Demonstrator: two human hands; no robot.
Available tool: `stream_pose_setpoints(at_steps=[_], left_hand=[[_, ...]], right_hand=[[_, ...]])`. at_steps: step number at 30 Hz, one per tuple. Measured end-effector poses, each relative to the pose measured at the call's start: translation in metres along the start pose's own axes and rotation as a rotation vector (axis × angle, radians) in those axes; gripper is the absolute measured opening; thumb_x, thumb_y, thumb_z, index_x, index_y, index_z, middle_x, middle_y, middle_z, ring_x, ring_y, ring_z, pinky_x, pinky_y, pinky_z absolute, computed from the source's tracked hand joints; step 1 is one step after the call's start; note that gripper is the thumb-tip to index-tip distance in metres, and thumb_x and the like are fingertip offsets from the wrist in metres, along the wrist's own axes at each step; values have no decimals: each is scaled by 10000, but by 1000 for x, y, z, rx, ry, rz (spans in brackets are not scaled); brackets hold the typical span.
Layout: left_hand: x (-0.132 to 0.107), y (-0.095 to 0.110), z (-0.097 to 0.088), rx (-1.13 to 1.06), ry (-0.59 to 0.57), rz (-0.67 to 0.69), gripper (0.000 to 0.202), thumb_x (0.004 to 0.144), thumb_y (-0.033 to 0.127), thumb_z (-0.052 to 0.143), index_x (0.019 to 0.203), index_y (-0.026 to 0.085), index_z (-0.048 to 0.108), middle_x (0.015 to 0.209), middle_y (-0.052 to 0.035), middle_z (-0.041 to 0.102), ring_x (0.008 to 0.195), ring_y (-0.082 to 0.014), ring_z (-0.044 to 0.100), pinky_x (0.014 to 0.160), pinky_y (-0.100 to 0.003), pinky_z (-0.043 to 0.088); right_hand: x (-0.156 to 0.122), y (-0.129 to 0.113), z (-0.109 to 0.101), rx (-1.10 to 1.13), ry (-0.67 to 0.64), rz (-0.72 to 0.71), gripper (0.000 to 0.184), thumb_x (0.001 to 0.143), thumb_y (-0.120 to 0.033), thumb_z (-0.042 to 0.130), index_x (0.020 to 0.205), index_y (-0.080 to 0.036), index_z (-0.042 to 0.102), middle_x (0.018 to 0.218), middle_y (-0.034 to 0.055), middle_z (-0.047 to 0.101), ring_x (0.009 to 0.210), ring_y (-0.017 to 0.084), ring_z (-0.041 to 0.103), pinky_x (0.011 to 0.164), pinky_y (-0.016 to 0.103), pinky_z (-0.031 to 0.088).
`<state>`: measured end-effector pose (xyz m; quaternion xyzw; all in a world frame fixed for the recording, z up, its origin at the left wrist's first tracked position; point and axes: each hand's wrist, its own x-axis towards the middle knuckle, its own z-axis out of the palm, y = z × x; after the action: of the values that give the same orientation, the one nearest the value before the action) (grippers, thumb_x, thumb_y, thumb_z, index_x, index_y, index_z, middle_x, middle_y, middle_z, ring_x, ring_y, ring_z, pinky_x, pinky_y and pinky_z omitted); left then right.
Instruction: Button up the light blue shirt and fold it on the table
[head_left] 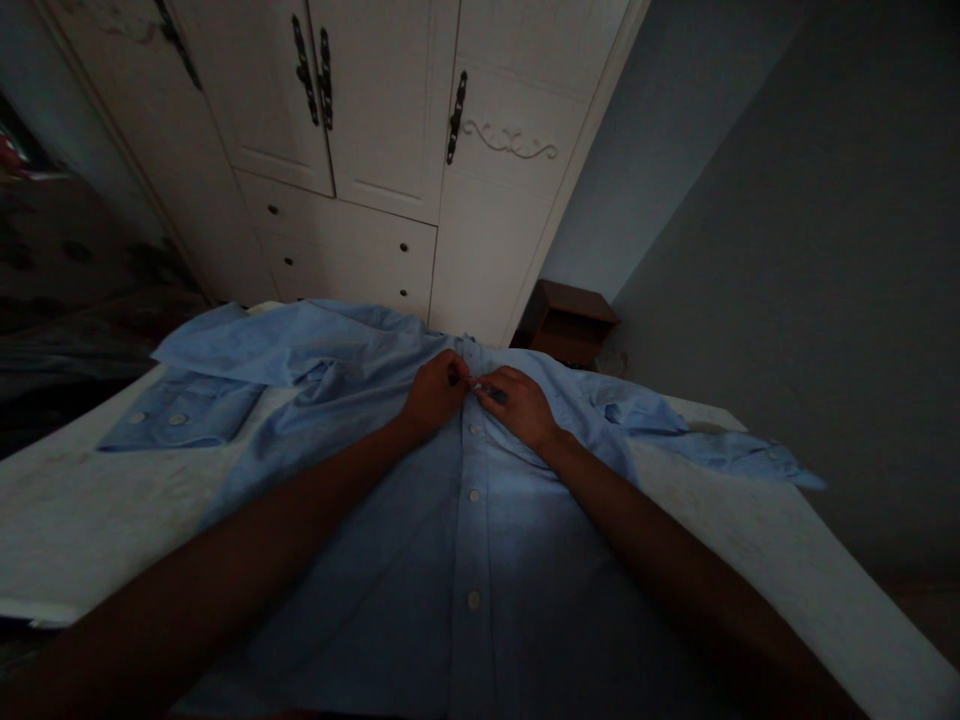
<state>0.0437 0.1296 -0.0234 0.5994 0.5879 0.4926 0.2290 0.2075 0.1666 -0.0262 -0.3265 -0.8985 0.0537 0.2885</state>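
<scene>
The left forearm slants up from the lower left corner to a bent wrist, and the left hand [439, 390] curls inward, thumb and forefinger pinching at the placket [471, 550] of a light blue button-up shirt [397, 540]. The right hand [525, 405] mirrors it from the other side, knuckles up, fingers folded and fingertips pinched at the same spot (button or cloth edge, I cannot tell which). The shirt lies front up across a pale, faintly mottled tabletop [697, 500].

At far left, a flat, squared cuff [199, 405] shows two round, pale buttons; the sleeve above it is softly rumpled. Behind stands a cream panelled wardrobe [382, 130] with dark ornate handles and scrolled relief. Small round shirt buttons [474, 496] run down the straight placket. Farther right, the other sleeve [720, 447] tapers in creases, beyond a boxy reddish-brown cabinet [577, 300].
</scene>
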Motion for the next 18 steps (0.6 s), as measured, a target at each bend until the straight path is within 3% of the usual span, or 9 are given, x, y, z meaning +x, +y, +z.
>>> stream_pose_setpoints(at_steps=[8, 18], left_hand=[[5, -5, 1, -121, 50, -60, 211, 673, 189, 634, 649, 211, 426, 628, 40, 527, 633, -136, 541, 616, -264, 421], [5, -7, 2, -215, 29, -74, 241, 665, 186, 646, 649, 210, 407, 631, 47, 565, 626, -125, 561, 608, -252, 436]], right_hand=[[2, 14, 4, 319, 117, 24, 196, 874, -370, 640, 805, -207, 725, 767, 34, 673, 726, 157, 627, 684, 279, 485], [1, 15, 5, 324, 154, -21, 116, 860, -287, 654, 818, -209, 729, 774, 31, 663, 734, 157, 627, 695, 283, 502]])
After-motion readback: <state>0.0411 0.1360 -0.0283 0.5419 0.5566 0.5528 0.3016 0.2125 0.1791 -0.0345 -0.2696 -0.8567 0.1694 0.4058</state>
